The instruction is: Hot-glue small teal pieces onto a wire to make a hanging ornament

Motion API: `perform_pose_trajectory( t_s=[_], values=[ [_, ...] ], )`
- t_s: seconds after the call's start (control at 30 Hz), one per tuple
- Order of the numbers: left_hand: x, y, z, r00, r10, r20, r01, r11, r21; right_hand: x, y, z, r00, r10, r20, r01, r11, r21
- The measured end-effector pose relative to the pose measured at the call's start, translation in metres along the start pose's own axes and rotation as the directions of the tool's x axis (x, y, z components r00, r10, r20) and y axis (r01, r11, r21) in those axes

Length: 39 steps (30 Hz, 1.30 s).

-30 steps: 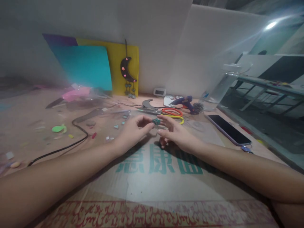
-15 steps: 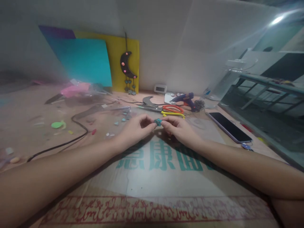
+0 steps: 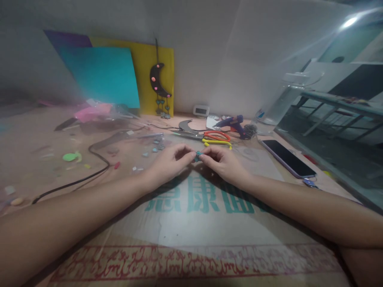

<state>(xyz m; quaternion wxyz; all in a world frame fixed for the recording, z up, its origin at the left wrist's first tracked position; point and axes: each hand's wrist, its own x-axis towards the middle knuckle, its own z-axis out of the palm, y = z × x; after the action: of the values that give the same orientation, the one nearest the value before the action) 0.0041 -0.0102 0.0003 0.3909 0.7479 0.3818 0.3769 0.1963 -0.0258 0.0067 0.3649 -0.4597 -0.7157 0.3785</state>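
Observation:
Between my two hands is a small teal piece (image 3: 198,156), its exact shape mostly covered by fingertips. My left hand (image 3: 177,160) pinches it from the left between thumb and forefinger. From the right, my right hand (image 3: 220,161) pinches the same piece, and the fingertips of both hands nearly meet. Just behind the hands lie scissors (image 3: 218,136) with orange and yellow handles. Small teal and grey bits (image 3: 154,150) are scattered left of my left hand. A grey crescent cutout (image 3: 186,126) rests behind the scissors.
A dark moon ornament (image 3: 156,79) hangs against a yellow sheet (image 3: 143,59), beside a blue sheet (image 3: 104,75). A purple glue gun (image 3: 235,124), a phone (image 3: 289,158) and a clear jug (image 3: 279,103) are to the right. A black cord (image 3: 101,169) curls at left.
Both hands keep hold of the teal piece, which has turned slightly between the fingertips. The whole view has shifted a little.

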Motion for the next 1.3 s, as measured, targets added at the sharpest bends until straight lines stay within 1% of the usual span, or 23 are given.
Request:
perform_pose_trajectory(
  t_s=[0.1,0.27,0.5,0.67,0.83,0.9,1.0,1.1,1.17,1.23,1.3],
  values=[
    [0.0,0.002,0.0,1.0,-0.004,-0.019,0.005,0.999,0.037,-0.001,0.001,0.0,1.0,-0.028,-0.005,0.028,0.998,-0.05],
    [0.0,0.001,0.0,0.999,-0.004,-0.036,0.007,0.997,0.083,-0.002,-0.001,0.001,0.999,-0.032,-0.003,0.032,0.997,-0.064],
    [-0.001,0.001,-0.001,1.0,0.006,-0.021,-0.004,0.993,0.122,-0.001,-0.001,0.001,0.999,-0.048,0.005,0.048,0.993,-0.112],
    [-0.001,0.0,-0.001,1.0,-0.002,-0.009,0.002,1.0,-0.001,0.0,-0.001,0.0,0.999,-0.046,-0.008,0.045,0.996,-0.077],
    [0.003,-0.006,-0.001,0.998,-0.037,-0.059,0.029,0.991,-0.134,-0.001,-0.001,0.0,0.999,-0.049,-0.003,0.048,0.998,-0.038],
    [0.003,-0.006,0.0,0.998,-0.025,-0.049,0.021,0.996,-0.087,-0.001,0.0,0.0,0.999,-0.047,-0.015,0.047,0.999,-0.007],
    [0.001,-0.004,0.0,1.0,-0.007,-0.018,0.007,0.999,0.046,-0.001,0.002,0.0,0.999,-0.033,-0.009,0.033,0.998,0.045],
    [0.0,0.001,0.001,0.999,-0.004,-0.04,0.008,0.995,0.1,0.0,0.003,-0.001,0.998,-0.053,0.024,0.051,0.996,0.076],
    [0.0,0.003,0.0,0.999,-0.01,-0.052,0.015,0.995,0.104,0.001,0.004,-0.002,0.994,-0.109,0.009,0.108,0.994,0.029],
    [0.001,0.004,0.0,0.998,-0.018,-0.055,0.024,0.993,0.112,0.001,0.005,-0.003,0.982,-0.187,-0.034,0.183,0.978,-0.096],
    [0.0,0.005,-0.001,0.998,-0.026,-0.056,0.033,0.991,0.129,0.002,0.006,-0.005,0.957,-0.282,-0.066,0.259,0.935,-0.243]
  ],
)
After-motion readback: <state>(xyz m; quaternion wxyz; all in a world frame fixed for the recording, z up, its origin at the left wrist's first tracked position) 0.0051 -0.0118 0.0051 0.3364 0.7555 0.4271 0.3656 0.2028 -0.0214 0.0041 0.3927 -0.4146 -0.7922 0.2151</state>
